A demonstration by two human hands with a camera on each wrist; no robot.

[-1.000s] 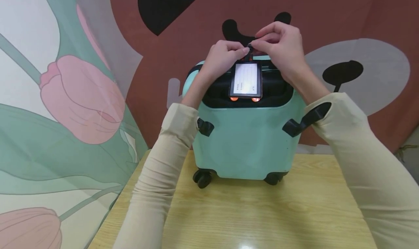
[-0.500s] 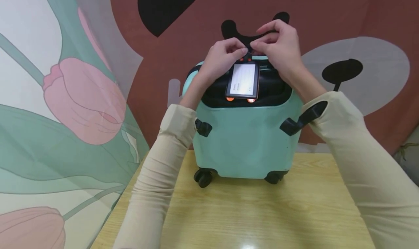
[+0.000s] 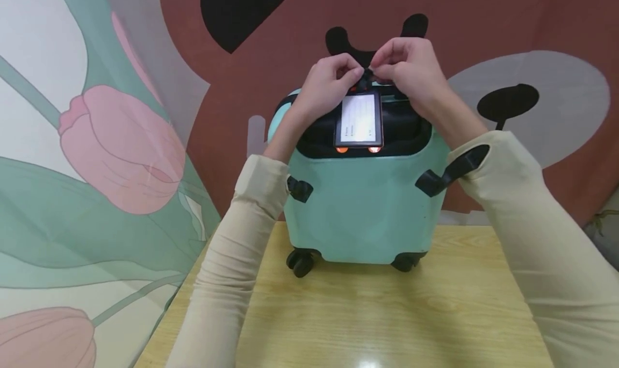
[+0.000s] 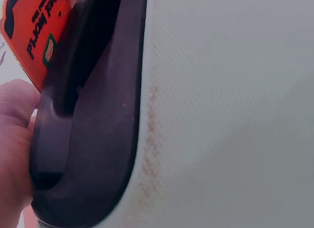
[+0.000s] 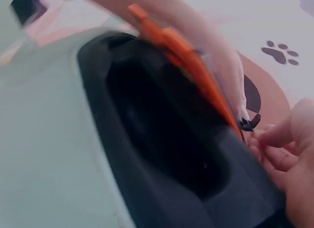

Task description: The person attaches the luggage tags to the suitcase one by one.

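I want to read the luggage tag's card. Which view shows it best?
The head view: the tag faces the camera, its white card whole, though the writing is too small to read. The left wrist view shows only its orange back; the right wrist view, a blurred orange edge.

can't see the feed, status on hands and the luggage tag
Left hand and right hand both pinch tag strap. Luggage tag hangs on mint suitcase. Nothing in the way.

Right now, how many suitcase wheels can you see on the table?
2. One wheel sits under the suitcase's near left corner, the other wheel under its near right corner. Any back wheels would be hidden behind the body.
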